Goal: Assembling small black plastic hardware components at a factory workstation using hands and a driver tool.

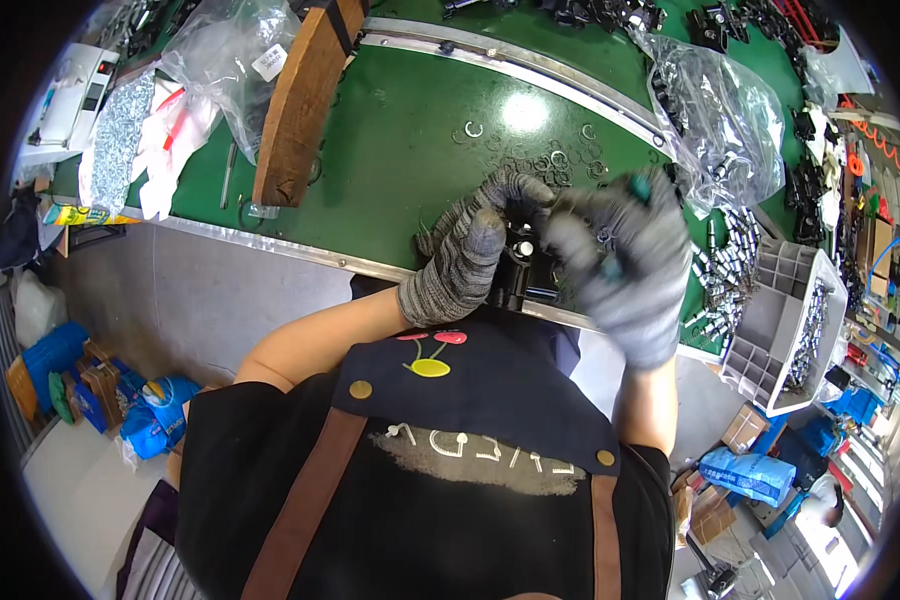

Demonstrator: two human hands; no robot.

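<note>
At the near edge of the green worktable, my left hand (pixel 458 255), in a grey knitted glove, is closed around a black metal part (pixel 513 275). A bright round pin end (pixel 525 248) shows in this part. Just right of it is my right hand (pixel 630 275), gloved too and smeared by motion. Its fingers curl around what looks like a teal-handled tool (pixel 640 187), whose tip I cannot make out. Beyond both hands, loose C-shaped retaining rings (pixel 558 160) lie scattered, with a lighter ring (pixel 473 129) a little apart.
A wooden block (pixel 295 115) stands on the worktable (pixel 400 100) at left, near plastic bags. Small metal cylinders (pixel 725 270) are heaped at right, beside a grey divided bin (pixel 770 330). A clear bag (pixel 720 115) and black parts lie farther back, past a metal rail (pixel 530 65).
</note>
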